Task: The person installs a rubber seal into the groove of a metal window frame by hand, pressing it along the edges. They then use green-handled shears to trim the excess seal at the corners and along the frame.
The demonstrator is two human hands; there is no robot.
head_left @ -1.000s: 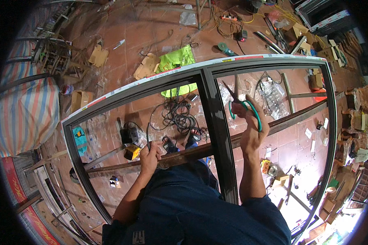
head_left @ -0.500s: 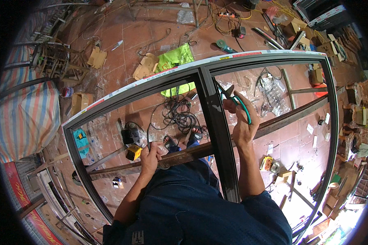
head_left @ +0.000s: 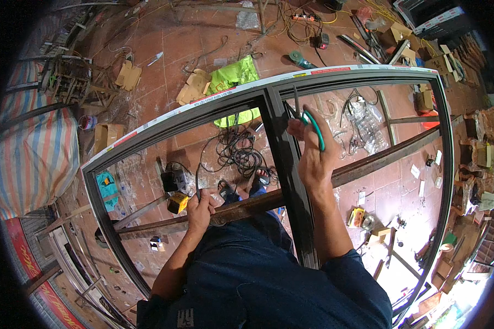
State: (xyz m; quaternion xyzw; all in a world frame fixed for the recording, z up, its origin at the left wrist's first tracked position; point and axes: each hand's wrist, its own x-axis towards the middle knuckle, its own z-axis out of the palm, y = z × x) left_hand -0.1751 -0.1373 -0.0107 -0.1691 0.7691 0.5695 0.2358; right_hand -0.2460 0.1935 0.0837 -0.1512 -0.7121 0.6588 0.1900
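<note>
My right hand (head_left: 318, 159) grips a pair of scissors (head_left: 317, 131) with teal handles. Their dark blades point up beside the middle bar (head_left: 284, 159) of a large dark grey window frame (head_left: 192, 113). My left hand (head_left: 200, 213) is closed on a thin black rubber strip (head_left: 198, 176), over the left opening of the frame. From that hand the strip curves up towards a tangled black heap (head_left: 239, 145) on the floor. A brown beam (head_left: 368, 165) runs crosswise beneath the frame, close to both hands.
Beyond the frame lie a bright green-yellow bag (head_left: 239, 74), torn cardboard (head_left: 195, 88) and a green angle grinder (head_left: 302, 59). A striped tarpaulin (head_left: 35, 159) covers something at the left. Boxes and scraps line the right side. My sandalled feet show through the left opening.
My right hand has shifted left and slightly down, bringing the scissors nearer the middle bar, blades now pointing more upright. The left hand keeps its hold almost in place.
</note>
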